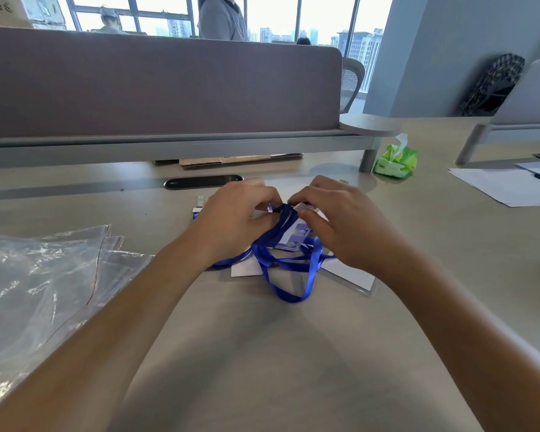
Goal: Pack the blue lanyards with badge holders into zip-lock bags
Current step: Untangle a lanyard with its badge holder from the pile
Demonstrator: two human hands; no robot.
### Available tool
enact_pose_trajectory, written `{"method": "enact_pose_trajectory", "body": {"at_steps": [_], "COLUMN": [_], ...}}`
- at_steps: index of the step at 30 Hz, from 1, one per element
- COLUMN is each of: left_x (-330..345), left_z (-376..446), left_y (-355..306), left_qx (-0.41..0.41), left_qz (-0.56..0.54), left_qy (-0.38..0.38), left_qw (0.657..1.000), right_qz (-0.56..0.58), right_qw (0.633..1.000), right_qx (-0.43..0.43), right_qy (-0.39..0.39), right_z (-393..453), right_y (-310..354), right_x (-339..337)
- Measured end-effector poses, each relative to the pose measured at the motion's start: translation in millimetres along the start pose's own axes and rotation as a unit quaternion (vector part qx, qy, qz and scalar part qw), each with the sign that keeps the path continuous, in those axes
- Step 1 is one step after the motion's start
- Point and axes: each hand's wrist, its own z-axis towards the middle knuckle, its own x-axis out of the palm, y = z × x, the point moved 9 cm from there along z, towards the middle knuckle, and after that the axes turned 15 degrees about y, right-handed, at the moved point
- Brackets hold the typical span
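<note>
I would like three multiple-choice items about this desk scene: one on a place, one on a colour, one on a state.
1. Where do the zip-lock bags lie?
A. left of the hands
B. on the papers at right
C. behind the divider

2. What colour is the tissue pack?
A. red
B. green
C. black

3. What are both hands doing?
A. resting flat on the desk
B. holding a pen
C. gripping the blue lanyard

Key: 1 A, the clear bags lie beside the left forearm. 2 B, its wrapper is bright green. 3 C, left hand and right hand curl round the bunched blue lanyard.
</note>
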Motion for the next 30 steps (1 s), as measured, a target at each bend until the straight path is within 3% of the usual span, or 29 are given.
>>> {"method": "enact_pose_trajectory", "body": {"at_steps": [6, 12, 15, 19, 22, 26, 30], "left_x": [-6.0, -6.7, -5.1, -6.4, -10.7, -11.0, -8.5], "left_z": [0.5, 0.1, 0.4, -1.3, -2.6, -3.9, -3.1], "left_y": [-0.6, -0.9, 2.0, 5.6, 1.8, 0.3, 3.7], "left_qx": [-0.004, -0.007, -0.017, -0.018, 0.000, 0.010, -0.002], "left_qz": [-0.014, -0.040, -0.057, -0.090, -0.094, -0.088, -0.100], "left_qy": [-0.019, -0.008, 0.004, 0.016, 0.005, -0.011, -0.014], "left_qw": [1.000, 0.999, 0.998, 0.996, 0.996, 0.996, 0.995], "right_qz": [0.010, 0.041, 0.109, 0.347, 0.452, 0.508, 0.470], "right_qw": [0.996, 0.993, 0.987, 0.929, 0.882, 0.849, 0.865], "right_qx": [-0.013, -0.034, -0.017, 0.039, 0.070, 0.094, 0.099], "right_qy": [-0.091, -0.103, -0.118, -0.123, -0.110, -0.111, -0.143], "right_z": [-2.4, -3.7, -6.5, -7.4, -6.6, -6.2, -7.5], "right_y": [-0.4, 0.0, -5.6, -28.4, -37.1, -42.9, -44.2], "right_x": [-6.8, -5.7, -12.2, -9.2, -0.2, 6.1, 0.7]}}
